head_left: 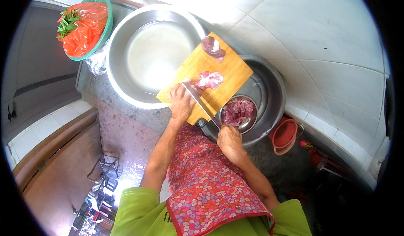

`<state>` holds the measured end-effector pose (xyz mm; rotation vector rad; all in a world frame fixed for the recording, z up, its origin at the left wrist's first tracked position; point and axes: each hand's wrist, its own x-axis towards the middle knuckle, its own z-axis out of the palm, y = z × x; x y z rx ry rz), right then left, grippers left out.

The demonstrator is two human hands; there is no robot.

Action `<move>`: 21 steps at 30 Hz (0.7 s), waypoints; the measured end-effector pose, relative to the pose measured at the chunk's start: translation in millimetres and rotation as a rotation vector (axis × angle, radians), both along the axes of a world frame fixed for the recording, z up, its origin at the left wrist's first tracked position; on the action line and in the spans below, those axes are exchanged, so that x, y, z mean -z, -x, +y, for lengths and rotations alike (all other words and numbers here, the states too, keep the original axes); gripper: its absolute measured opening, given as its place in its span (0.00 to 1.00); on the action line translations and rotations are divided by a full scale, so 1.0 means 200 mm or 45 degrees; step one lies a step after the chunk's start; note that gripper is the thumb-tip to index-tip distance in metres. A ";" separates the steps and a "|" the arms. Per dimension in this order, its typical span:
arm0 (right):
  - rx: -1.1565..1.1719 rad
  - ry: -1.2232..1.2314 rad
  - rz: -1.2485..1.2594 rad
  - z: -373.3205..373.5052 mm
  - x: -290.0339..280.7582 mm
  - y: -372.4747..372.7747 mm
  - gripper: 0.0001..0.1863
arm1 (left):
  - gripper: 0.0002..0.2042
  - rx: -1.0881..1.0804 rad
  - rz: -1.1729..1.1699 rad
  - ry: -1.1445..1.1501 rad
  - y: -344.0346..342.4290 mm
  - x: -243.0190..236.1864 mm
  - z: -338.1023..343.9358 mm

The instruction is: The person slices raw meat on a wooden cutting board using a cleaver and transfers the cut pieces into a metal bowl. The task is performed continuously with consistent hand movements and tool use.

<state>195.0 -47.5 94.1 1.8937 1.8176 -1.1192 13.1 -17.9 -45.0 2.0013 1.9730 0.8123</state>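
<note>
A wooden cutting board (229,63) lies tilted across the rims of two basins. My right hand (229,141) grips a kitchen knife (200,102), its blade slanting up and left over the board. Close beside the blade, my left hand (182,104) presses down with curled fingers, holding a piece of raw meat that my fingers partly hide. More of this pink and white meat (210,80) shows just past the blade tip. A darker chunk of meat (213,47) rests at the board's far corner. Sliced meat (238,112) fills a small metal bowl (253,122) right of the knife.
At the left, a big metal basin (115,63) holds cloudy water. The small bowl sits inside a dark grey basin (275,97). Far left stands a green basket (108,25) with a red plastic bag (90,23) and green leaves (67,23). A red bucket (284,135) is beside the tiled wall (336,38).
</note>
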 end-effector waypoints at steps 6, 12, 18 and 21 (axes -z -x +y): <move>-0.032 0.089 0.064 0.22 0.06 0.19 0.07 | 0.20 0.027 -0.066 -0.008 -0.01 0.00 0.02; -0.094 0.031 0.037 0.16 0.10 0.12 0.07 | 0.18 -0.065 -0.127 0.074 0.01 0.00 0.03; -0.012 0.141 0.024 0.22 0.10 0.16 0.06 | 0.14 -0.030 -0.185 0.019 -0.02 -0.05 0.06; -0.008 0.098 0.073 0.25 0.16 0.22 0.06 | 0.14 -0.023 -0.186 0.044 0.00 -0.05 0.05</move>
